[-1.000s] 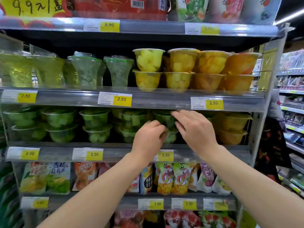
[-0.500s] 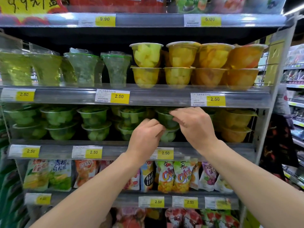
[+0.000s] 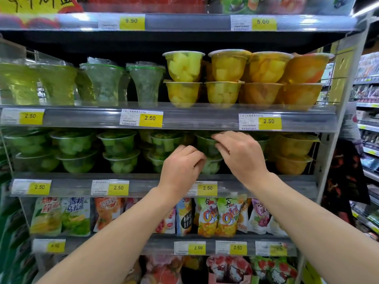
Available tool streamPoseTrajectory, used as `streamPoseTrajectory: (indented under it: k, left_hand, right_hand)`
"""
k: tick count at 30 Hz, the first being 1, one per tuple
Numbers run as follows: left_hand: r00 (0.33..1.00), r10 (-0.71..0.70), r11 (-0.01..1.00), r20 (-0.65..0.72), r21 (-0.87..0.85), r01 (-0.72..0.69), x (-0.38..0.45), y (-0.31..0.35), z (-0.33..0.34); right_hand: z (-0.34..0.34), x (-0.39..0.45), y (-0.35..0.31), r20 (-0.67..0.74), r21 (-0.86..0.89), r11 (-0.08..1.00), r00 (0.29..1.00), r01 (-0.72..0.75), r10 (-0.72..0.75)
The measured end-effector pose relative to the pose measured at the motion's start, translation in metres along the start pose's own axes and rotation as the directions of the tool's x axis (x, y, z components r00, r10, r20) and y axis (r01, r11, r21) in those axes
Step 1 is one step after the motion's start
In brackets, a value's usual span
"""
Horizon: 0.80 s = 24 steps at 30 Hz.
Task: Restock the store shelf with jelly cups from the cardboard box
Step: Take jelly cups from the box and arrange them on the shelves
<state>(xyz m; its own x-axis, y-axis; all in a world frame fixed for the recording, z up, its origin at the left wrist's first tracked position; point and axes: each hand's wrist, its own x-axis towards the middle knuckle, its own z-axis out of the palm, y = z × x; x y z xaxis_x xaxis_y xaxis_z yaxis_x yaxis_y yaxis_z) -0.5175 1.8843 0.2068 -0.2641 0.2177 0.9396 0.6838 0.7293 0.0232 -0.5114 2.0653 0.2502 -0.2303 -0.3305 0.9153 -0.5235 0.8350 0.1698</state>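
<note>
On the middle store shelf (image 3: 164, 184), among stacked cups, both hands still grip one green jelly cup (image 3: 207, 144): left hand (image 3: 181, 163), right hand (image 3: 239, 153), positions hardly changed.

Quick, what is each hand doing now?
Left hand: fingers curled at the lower green cup; grip unclear.
Right hand: holds the upper green cup.
</note>
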Motion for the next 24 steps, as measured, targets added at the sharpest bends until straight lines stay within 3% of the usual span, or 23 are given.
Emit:
streamPoseTrajectory:
  k: [7,11,17,24]
  left_hand:
    - [1.0,-0.025,1.0,-0.016,-0.02,0.025,0.004,0.014,-0.008]
    - [0.998,-0.053,0.995,-0.016,-0.083,0.051,0.008,0.038,-0.003]
    - [0.995,-0.084,0.984,0.056,-0.153,0.092,0.02,0.075,0.02]
    - [0.986,-0.042,0.992,0.161,-0.108,0.06,0.023,0.08,0.054]
  right_hand:
    - [-0.038,-0.019,0.0,-0.085,0.076,0.996,0.996,0.043,-0.037]
    - [-0.067,-0.039,0.029,-0.12,0.058,0.997,0.991,-0.048,0.054]
    - [-0.081,-0.047,0.062,-0.054,-0.011,0.993,0.991,-0.12,0.119]
    - [-0.071,-0.041,0.072,0.048,-0.051,0.995,0.995,-0.088,0.09]
